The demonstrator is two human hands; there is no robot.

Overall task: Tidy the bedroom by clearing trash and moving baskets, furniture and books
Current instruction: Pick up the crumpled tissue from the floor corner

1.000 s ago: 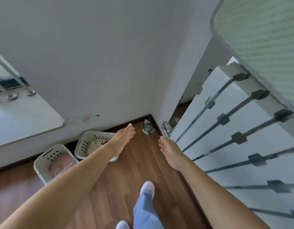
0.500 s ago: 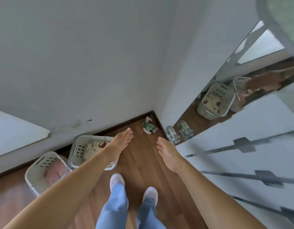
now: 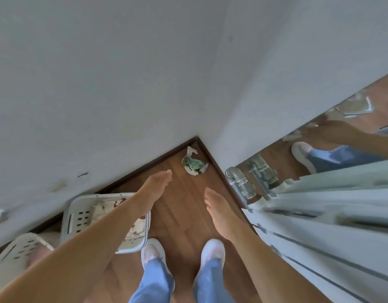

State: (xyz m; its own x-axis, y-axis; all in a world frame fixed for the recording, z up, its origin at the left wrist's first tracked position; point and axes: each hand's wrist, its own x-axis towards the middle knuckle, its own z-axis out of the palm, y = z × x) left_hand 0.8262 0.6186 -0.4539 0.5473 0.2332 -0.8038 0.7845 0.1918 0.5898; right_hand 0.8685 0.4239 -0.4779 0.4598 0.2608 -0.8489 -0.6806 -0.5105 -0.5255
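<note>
The crumpled wrapper (image 3: 194, 164), white with green print, lies on the wooden floor (image 3: 184, 211) in the very corner where the two walls meet, just beside the dark skirting. It looks like thin paper or plastic film. I judge it very light and soft, not fragile, perhaps a little slippery, and it will crush more when it is squeezed. The best place to take it is the thick middle of the bundle, from above; the loose white tail toward the corner may tear or slip.

Both hands are empty. The left hand (image 3: 155, 189) reaches forward with the fingers straight and together, near the wrapper but apart from it. The right hand (image 3: 219, 212) is the same, flat and relaxed, a little farther from the corner. Neither touches anything.

Along the left wall stands a white laundry basket (image 3: 76, 217) with cloth inside, under the left forearm, and a second basket (image 3: 18, 248) is beside it.
</note>
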